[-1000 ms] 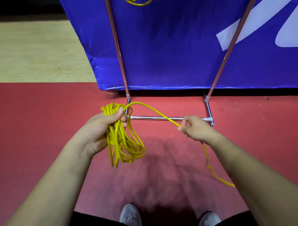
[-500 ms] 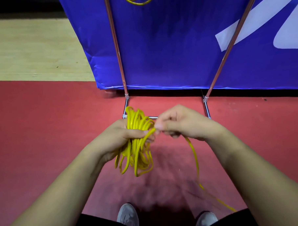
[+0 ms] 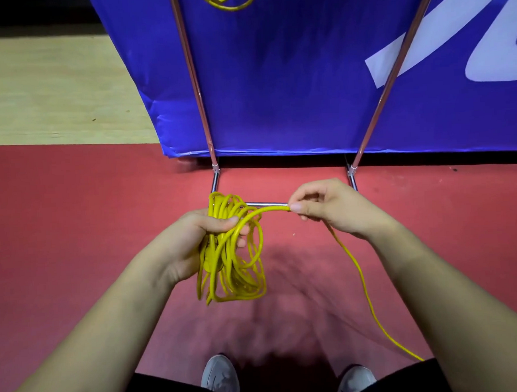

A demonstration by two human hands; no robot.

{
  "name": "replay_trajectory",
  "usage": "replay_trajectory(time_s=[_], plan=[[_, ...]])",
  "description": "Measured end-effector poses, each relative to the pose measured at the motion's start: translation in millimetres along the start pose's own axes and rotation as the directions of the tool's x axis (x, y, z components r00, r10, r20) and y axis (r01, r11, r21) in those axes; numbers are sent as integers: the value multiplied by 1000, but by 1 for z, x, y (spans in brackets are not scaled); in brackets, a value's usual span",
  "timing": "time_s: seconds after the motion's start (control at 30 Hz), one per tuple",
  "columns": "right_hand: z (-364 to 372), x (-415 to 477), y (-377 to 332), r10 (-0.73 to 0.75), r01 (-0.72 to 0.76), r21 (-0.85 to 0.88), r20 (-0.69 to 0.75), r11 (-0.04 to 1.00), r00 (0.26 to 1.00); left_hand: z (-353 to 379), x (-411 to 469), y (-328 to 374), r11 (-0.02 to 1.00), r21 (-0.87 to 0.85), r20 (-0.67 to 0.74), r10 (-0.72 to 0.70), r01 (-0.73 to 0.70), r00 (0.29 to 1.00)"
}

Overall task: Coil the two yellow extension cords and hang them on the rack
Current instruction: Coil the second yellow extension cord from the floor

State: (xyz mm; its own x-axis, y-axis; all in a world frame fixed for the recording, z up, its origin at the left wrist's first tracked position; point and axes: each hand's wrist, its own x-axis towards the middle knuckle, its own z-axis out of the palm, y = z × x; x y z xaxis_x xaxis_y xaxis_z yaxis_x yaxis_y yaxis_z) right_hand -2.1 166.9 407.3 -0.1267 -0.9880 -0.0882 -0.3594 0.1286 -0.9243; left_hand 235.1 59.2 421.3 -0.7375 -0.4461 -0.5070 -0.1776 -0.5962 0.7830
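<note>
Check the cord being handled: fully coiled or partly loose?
Partly coiled. The left hand grips the bundled loops; the right hand pinches a loose strand trailing toward the floor.

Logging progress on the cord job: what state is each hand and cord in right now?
Left hand: grips the coiled loops.
Right hand: pinches the cord's free stretch.
Held cord: partly coiled; its tail trails down, uncoiled.
Other cord: coiled, hanging between the rack poles at the top edge.

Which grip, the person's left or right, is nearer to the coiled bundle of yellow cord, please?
Left. The left grip holds the coiled bundle at its top; the right grip is off to its right, pinching the loose strand that leads from it.
</note>
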Motion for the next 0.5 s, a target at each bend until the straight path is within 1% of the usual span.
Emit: replay_trajectory(time_s=[0.1,0.17,0.27,0.33,0.4,0.43,0.47,0.5], plan=[[11,3,-23,-101,103,-77,17,992,995,2,-1,-1,1000,11,13,-25,25,1000],[28,3,-36,-147,150,-73,49,986,988,4,-2,-3,999,26,29,-32,32,999],[47,4,-42,-177,182,-61,78,981,981,3,-4,-4,995,101,43,11,-15,999],[40,3,-31,-95,108,-110,120,988,988,-1,-5,-2,998,61,56,22,-26,998],[21,0,-11,70,-3,-274,236,962,969,-5,-5,2,998,-23,44,51,-50,998],[12,-2,2,154,-61,-335,260,940,953,-6,-5,4,996,-61,31,70,-68,997],[5,-4,14,217,-128,-338,242,933,946,-9,-5,6,993,-84,17,86,-84,996],[2,-5,22,247,-190,-273,194,943,949,-12,-5,7,992,-87,9,97,-96,995]])
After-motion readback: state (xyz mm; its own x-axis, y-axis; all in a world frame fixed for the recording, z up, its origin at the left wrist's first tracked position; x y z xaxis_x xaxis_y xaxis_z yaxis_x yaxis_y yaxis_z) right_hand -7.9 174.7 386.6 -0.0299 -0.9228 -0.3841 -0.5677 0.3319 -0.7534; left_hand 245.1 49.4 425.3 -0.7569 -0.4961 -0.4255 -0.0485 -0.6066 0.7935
